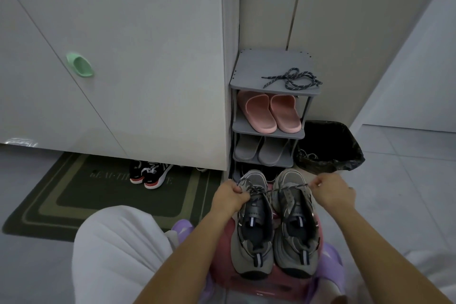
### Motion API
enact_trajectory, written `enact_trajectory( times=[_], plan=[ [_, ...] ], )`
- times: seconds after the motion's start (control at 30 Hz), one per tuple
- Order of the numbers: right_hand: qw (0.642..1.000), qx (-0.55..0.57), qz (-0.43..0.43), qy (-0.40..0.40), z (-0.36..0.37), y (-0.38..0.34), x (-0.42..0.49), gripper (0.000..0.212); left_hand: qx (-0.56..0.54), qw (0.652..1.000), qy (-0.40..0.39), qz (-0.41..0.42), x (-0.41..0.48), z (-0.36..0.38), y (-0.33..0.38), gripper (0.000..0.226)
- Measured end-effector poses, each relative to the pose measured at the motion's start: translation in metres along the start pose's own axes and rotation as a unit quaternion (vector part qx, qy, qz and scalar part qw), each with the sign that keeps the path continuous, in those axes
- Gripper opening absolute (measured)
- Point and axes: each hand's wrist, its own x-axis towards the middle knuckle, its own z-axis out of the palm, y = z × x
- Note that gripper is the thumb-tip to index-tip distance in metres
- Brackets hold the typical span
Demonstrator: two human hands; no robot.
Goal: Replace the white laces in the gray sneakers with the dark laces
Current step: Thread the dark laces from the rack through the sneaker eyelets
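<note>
2 gray sneakers stand side by side on a pink stool [222,252], toes pointing away. A dark lace [283,189] runs through the front eyelets of the left sneaker [255,261] and stretches taut across the right sneaker [296,254]. The left hand [230,196] has its fingers [237,190] clamped on 1 end, touching that sneaker's toe. The right hand [332,189] pinches the other end just past the right sneaker. A 2nd dark lace [293,79] lies on the shoe rack [249,74].
</note>
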Motion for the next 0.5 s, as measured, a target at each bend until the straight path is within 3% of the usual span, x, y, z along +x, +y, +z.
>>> enact_trajectory(
  times=[0.1,0.3,0.4,0.5],
  plan=[
    [0.999,-0.008,-0.035,-0.004,-0.002,-0.008,-0.004,0.020,-0.019,1.000,-0.004,-0.021,0.000,0.005,0.000,0.025],
    [0.973,-0.023,-0.222,-0.054,0.025,-0.070,-0.023,0.020,-0.011,1.000,-0.002,-0.016,-0.001,0.006,0.001,0.025],
    [0.964,-0.102,-0.230,-0.085,0.045,-0.087,-0.028,0.026,-0.013,1.000,0.001,-0.006,-0.002,0.005,0.000,0.027],
    [0.968,-0.107,-0.202,-0.107,0.049,-0.088,-0.027,0.028,-0.012,1.000,0.003,0.002,-0.002,0.003,-0.001,0.028]
  ],
)
